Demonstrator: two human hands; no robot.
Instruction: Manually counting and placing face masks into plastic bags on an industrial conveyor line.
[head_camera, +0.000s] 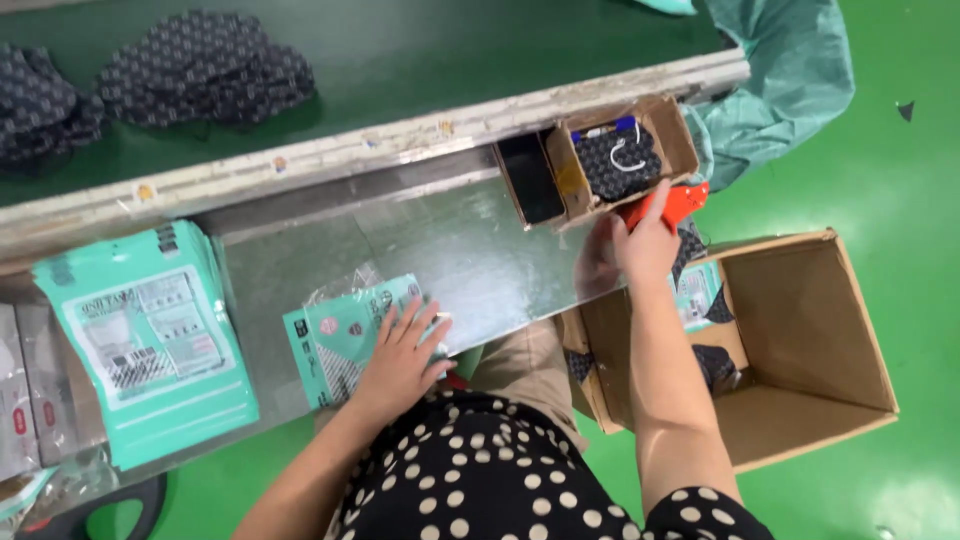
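My left hand (403, 352) lies flat, fingers spread, on a teal printed packet (341, 337) that rests on the metal shelf (470, 250). My right hand (645, 240) reaches to the shelf's right end and grips a red hand tool (678, 203) just below a small cardboard tray (672, 135). That tray holds a dark patterned fabric piece (610, 165) with a white loop on it. Whether the tool touches the tray I cannot tell.
A stack of teal packets (150, 340) lies at the left of the shelf. Dark patterned fabric pieces (205, 68) sit on the green belt above. An open cardboard box (800, 340) with packets and fabric stands on the green floor at right. A teal-sleeved person (775, 75) is at top right.
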